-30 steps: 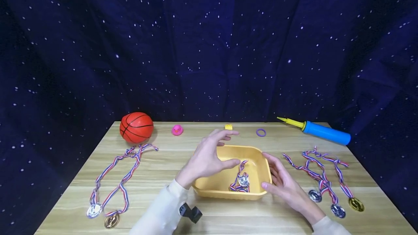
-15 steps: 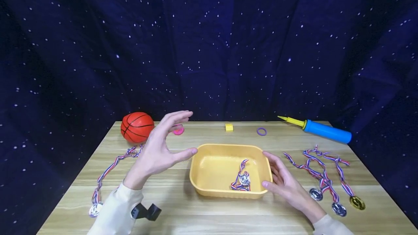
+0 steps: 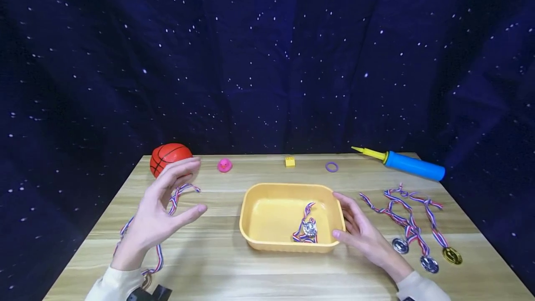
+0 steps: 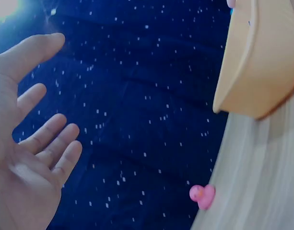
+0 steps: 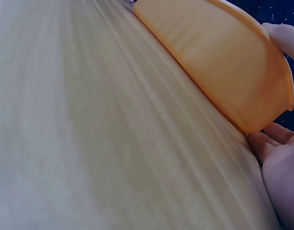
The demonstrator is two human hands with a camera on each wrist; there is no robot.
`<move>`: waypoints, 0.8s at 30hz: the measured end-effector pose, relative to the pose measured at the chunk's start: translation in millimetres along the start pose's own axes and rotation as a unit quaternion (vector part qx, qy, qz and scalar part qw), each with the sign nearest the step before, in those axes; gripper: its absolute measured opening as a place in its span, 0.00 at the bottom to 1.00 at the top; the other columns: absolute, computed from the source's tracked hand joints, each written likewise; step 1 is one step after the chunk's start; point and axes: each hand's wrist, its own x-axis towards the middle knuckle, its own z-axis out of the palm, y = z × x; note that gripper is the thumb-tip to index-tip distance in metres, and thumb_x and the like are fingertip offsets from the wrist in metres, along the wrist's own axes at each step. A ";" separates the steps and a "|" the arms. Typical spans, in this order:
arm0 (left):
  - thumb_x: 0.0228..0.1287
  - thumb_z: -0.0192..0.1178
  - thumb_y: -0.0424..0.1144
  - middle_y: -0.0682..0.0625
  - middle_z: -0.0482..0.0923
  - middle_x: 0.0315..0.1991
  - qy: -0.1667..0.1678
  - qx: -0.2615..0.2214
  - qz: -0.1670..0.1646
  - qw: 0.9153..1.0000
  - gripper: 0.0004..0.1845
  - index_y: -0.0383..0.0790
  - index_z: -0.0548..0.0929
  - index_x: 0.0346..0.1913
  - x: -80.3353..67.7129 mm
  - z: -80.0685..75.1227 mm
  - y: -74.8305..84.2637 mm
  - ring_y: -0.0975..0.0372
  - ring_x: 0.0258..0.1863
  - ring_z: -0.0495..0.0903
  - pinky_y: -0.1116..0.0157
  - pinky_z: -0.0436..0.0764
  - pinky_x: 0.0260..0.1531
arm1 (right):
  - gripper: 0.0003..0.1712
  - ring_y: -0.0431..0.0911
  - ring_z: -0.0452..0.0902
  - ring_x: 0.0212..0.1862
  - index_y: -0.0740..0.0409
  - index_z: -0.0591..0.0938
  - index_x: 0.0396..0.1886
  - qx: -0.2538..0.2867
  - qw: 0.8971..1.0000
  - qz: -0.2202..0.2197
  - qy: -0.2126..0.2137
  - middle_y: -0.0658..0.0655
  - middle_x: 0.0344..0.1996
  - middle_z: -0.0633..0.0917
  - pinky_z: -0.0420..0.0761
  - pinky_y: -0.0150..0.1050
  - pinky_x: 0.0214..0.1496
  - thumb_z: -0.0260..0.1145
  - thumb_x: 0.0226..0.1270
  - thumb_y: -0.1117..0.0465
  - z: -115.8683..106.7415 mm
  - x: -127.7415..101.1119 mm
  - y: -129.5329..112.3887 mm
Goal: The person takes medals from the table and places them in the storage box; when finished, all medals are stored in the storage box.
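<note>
A yellow plastic tub stands on the table, with a silver medal and its red, white and blue ribbon inside towards the right. At the tub's right end, my right hand grips it, thumb at the rim and fingers against the side and lower corner in the right wrist view. My left hand is raised over the left of the table, thumb and fingers spread apart with nothing between them. Beneath it lie medal ribbons, partly covered by the hand, and a bronze medal near the wrist.
A red basketball, pink rubber duck, yellow toy block, purple ring and blue hand pump line the back edge. Right of the tub lie two silver medals and a gold medal, with ribbons.
My left hand has moved from above the tub leftwards to over the left-hand ribbons, fingers still spread. My right hand stays at the tub's right end, and the tub stands in place.
</note>
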 end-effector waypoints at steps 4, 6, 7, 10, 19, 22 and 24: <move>0.43 0.78 0.08 0.34 0.77 0.74 0.004 -0.017 0.002 1.000 0.50 0.23 0.75 0.76 -18.2 -11.7 -6.8 0.56 0.73 0.79 0.65 0.73 0.78 | 0.51 0.49 0.71 0.80 0.59 0.55 0.90 -0.001 1.000 0.001 0.000 0.75 0.82 0.63 0.71 0.31 0.80 0.70 0.74 0.74 -0.7 1.2 -0.2; 0.43 0.76 0.07 0.33 0.78 0.73 0.006 -0.023 -0.007 1.000 0.50 0.21 0.73 0.75 -29.7 -17.4 -10.5 0.56 0.72 0.80 0.66 0.74 0.77 | 0.51 0.49 0.71 0.80 0.59 0.55 0.90 0.000 1.000 0.002 0.001 0.75 0.82 0.63 0.71 0.30 0.80 0.70 0.74 0.74 -0.9 1.1 0.1; 0.43 0.76 0.06 0.33 0.78 0.73 0.009 -0.025 -0.012 1.000 0.49 0.20 0.73 0.75 -36.2 -20.3 -12.2 0.57 0.71 0.81 0.67 0.75 0.76 | 0.51 0.49 0.71 0.80 0.59 0.55 0.90 0.002 1.000 0.003 0.001 0.75 0.82 0.63 0.71 0.30 0.80 0.70 0.74 0.74 -0.9 1.0 0.2; 0.44 0.73 0.05 0.32 0.79 0.73 0.019 -0.034 -0.026 0.999 0.48 0.17 0.72 0.75 -57.4 -28.5 -16.8 0.56 0.71 0.81 0.68 0.76 0.74 | 0.51 0.51 0.70 0.80 0.59 0.55 0.90 0.004 1.000 0.005 -0.002 0.76 0.82 0.63 0.71 0.31 0.81 0.70 0.75 0.74 -0.5 1.1 0.4; 0.55 0.79 0.15 0.42 0.82 0.71 -0.001 0.082 -0.165 0.983 0.43 0.32 0.77 0.76 -108.6 -46.5 -11.3 0.64 0.68 0.82 0.76 0.79 0.68 | 0.51 0.51 0.69 0.81 0.57 0.55 0.91 0.005 1.000 0.013 -0.003 0.74 0.83 0.63 0.70 0.31 0.81 0.70 0.75 0.73 0.7 1.8 -1.0; 0.55 0.81 0.18 0.47 0.85 0.68 -0.011 0.126 -0.177 0.976 0.41 0.35 0.80 0.74 -120.3 -49.7 -12.0 0.69 0.64 0.85 0.78 0.81 0.62 | 0.51 0.51 0.69 0.81 0.58 0.55 0.90 0.007 1.000 0.011 -0.003 0.75 0.83 0.63 0.71 0.32 0.81 0.70 0.75 0.73 0.1 1.1 -1.0; 0.54 0.82 0.19 0.49 0.86 0.66 -0.017 0.135 -0.168 0.976 0.41 0.35 0.81 0.72 -127.9 -52.2 -14.5 0.68 0.62 0.86 0.78 0.82 0.60 | 0.51 0.51 0.69 0.81 0.58 0.55 0.90 0.006 1.000 0.010 -0.002 0.75 0.82 0.63 0.71 0.32 0.81 0.70 0.75 0.73 0.0 0.7 -1.1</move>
